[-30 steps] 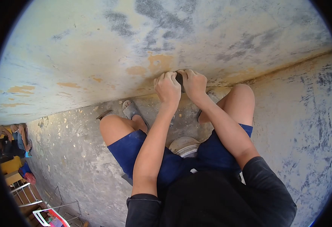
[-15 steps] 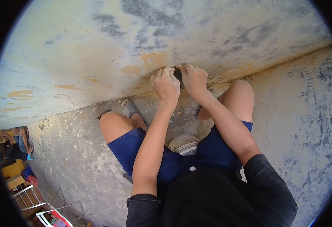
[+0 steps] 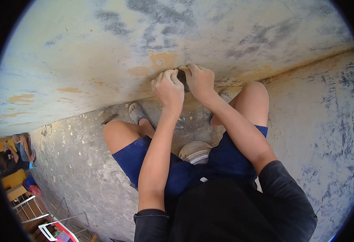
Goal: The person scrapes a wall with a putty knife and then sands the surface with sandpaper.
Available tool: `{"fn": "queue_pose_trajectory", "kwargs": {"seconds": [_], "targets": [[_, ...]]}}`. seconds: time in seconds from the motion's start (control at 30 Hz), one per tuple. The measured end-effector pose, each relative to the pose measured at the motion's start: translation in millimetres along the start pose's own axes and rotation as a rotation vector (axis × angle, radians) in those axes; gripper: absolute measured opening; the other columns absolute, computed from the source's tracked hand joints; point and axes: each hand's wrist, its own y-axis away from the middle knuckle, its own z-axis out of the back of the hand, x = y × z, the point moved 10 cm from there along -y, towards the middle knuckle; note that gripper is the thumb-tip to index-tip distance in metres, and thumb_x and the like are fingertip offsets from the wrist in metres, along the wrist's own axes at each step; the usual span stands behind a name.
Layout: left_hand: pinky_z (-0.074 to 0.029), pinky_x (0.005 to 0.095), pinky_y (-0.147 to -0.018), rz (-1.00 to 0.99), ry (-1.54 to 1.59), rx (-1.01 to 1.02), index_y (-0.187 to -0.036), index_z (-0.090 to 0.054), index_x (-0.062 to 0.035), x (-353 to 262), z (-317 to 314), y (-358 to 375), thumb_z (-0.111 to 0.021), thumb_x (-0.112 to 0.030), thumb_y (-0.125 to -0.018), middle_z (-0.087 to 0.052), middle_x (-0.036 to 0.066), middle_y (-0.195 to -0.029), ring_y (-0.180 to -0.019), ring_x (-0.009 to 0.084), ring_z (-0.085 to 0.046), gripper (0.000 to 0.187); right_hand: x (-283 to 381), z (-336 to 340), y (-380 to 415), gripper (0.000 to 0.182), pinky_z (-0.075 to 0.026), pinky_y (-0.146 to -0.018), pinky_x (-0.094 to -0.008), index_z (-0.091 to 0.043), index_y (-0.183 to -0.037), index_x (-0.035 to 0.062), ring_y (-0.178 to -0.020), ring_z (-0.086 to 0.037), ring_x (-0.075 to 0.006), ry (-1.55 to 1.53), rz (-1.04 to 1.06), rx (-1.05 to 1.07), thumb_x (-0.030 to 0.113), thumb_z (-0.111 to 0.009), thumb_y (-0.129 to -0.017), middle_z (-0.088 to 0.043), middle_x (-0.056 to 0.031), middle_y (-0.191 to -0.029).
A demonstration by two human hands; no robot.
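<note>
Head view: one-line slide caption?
Both hands, left hand and right hand, press a dark block against a stained wall.

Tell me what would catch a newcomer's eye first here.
First, the two hands at the centre: the left hand and right hand press a small dark block against the pale, stained wall, right on an orange patch. Below them sit bare knees and blue shorts, with a sandal on the speckled floor. A round pale bucket shows between the legs.
</note>
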Motion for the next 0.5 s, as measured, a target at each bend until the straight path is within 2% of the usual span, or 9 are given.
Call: {"fn": "queue_pose_trajectory", "kwargs": {"seconds": [0.07,0.2,0.27,0.4,0.5], "targets": [[-0.048,0.0454,-0.083,-0.007,-0.014,0.01,-0.087,-0.076,-0.0073,2.0,2.0,-1.3,-0.068,-0.017,-0.093,-0.076,0.012,-0.09,-0.084,0.0346,-0.068,0.014,-12.9,-15.5,5.1,0.011,-0.053,-0.058,-0.0392,-0.079,-0.083,0.0115,-0.064,-0.07,-0.0292,0.028,-0.093,0.074,0.019,-0.073,-0.089,-0.073,-0.0101,-0.075],[-0.047,0.0451,-0.084,-0.066,0.048,-0.02,-0.087,-0.075,-0.006,-12.1,-16.9,4.3,-0.066,-0.016,-0.094,-0.075,0.013,-0.088,-0.083,0.0334,-0.068,0.015,-23.1,5.8,6.1,0.013,-0.053,-0.057,-0.04,-0.077,-0.08,0.0101,-0.062,-0.069,-0.0298,0.03,-0.057,0.003,0.019,-0.074,-0.089,-0.072,-0.011,-0.073],[-0.047,0.0453,-0.084,-0.036,0.02,0.055,-0.087,-0.075,-0.0059,-16.7,-26.9,7.0,-0.066,-0.016,-0.094,-0.075,0.013,-0.088,-0.083,0.0333,-0.068,0.015,-30.2,12.5,6.6,0.013,-0.053,-0.057,-0.04,-0.077,-0.08,0.0102,-0.063,-0.07,-0.0297,0.077,-0.119,0.017,0.02,-0.073,-0.089,-0.072,-0.0113,-0.073],[-0.047,0.0449,-0.083,-0.04,0.002,0.015,-0.088,-0.075,-0.0057,-4.9,-4.0,2.5,-0.066,-0.016,-0.095,-0.075,0.012,-0.087,-0.083,0.0336,-0.068,0.015,-8.5,-4.9,4.2,0.014,-0.053,-0.057,-0.0397,-0.078,-0.081,0.0107,-0.063,-0.07,-0.0292,0.033,-0.048,0.02,0.021,-0.073,-0.09,-0.072,-0.0111,-0.073],[-0.046,0.0447,-0.083,0.006,-0.048,0.024,-0.088,-0.075,-0.006,9.1,5.3,2.1,-0.065,-0.016,-0.095,-0.074,0.012,-0.088,-0.083,0.0334,-0.067,0.015,-8.1,-26.9,7.9,0.014,-0.054,-0.058,-0.039,-0.079,-0.083,0.0116,-0.064,-0.07,-0.0285,0.056,-0.081,0.122,0.021,-0.071,-0.091,-0.073,-0.0105,-0.075]]}}
